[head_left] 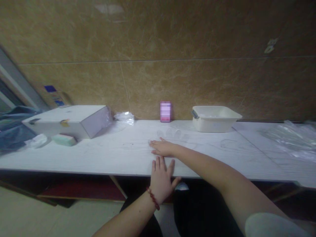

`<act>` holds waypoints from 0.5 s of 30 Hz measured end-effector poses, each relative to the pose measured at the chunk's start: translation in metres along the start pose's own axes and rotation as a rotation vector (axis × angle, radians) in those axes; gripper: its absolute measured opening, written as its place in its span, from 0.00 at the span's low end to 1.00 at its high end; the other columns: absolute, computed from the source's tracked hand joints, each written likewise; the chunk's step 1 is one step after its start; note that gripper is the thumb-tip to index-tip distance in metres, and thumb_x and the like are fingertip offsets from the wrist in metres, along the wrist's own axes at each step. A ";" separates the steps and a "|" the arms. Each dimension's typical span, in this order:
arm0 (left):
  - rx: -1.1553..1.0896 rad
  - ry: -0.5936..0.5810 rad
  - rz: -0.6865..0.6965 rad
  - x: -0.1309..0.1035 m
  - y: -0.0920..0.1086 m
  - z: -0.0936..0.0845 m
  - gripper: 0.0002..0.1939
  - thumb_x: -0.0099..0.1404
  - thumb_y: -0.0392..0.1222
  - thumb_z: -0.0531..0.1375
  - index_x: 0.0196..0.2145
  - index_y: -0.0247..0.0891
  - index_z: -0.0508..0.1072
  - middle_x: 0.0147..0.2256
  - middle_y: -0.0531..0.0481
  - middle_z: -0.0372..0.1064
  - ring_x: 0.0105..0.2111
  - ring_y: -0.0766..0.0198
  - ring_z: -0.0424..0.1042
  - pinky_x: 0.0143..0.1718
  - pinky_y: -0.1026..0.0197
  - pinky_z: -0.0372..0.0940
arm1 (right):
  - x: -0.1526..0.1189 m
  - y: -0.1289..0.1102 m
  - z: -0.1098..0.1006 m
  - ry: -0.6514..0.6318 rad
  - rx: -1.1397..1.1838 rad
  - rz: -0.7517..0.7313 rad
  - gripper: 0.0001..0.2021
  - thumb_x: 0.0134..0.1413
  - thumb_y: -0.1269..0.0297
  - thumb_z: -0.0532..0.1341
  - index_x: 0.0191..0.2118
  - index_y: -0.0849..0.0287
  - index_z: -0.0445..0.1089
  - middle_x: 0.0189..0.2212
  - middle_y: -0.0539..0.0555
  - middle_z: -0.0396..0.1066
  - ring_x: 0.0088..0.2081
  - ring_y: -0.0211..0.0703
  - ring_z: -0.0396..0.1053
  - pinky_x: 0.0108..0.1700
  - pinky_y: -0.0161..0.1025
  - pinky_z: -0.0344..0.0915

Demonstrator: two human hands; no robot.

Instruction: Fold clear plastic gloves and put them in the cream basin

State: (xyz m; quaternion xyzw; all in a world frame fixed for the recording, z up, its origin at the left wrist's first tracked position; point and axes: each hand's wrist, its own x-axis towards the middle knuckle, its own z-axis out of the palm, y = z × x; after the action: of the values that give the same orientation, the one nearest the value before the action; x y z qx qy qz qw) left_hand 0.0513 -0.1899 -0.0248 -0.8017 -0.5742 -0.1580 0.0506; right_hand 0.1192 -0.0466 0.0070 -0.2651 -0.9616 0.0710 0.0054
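Observation:
My right hand reaches across from the right and lies palm down on the white wood-grain table, fingers stretched out toward the left. Something small and clear shows at its fingertips, too faint to name. Just behind that hand, several clear, rounded, flat pieces lie on the tabletop. My left hand, with a red bead bracelet on the wrist, is at the table's front edge. Its fingers are spread, their tips on or just over the surface, and I see nothing held in either hand.
Against the tiled wall leans a phone with a lit screen. A cream plastic bin stands right of it. Clear plastic bags lie far right. At left are a white box, a pale green block and crumpled plastic.

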 end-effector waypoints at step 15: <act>-0.063 0.005 -0.001 0.000 0.001 -0.003 0.33 0.55 0.60 0.44 0.54 0.41 0.52 0.54 0.36 0.46 0.53 0.40 0.42 0.47 0.39 0.42 | 0.052 0.007 0.005 0.042 0.079 0.183 0.23 0.55 0.55 0.39 0.55 0.57 0.48 0.56 0.56 0.45 0.56 0.44 0.42 0.53 0.56 0.31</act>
State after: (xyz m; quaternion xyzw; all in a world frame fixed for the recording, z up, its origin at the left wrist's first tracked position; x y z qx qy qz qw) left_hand 0.0519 -0.1912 -0.0214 -0.8021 -0.5694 -0.1780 0.0268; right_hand 0.0779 -0.0145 -0.0003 -0.3528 -0.9295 0.1036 0.0295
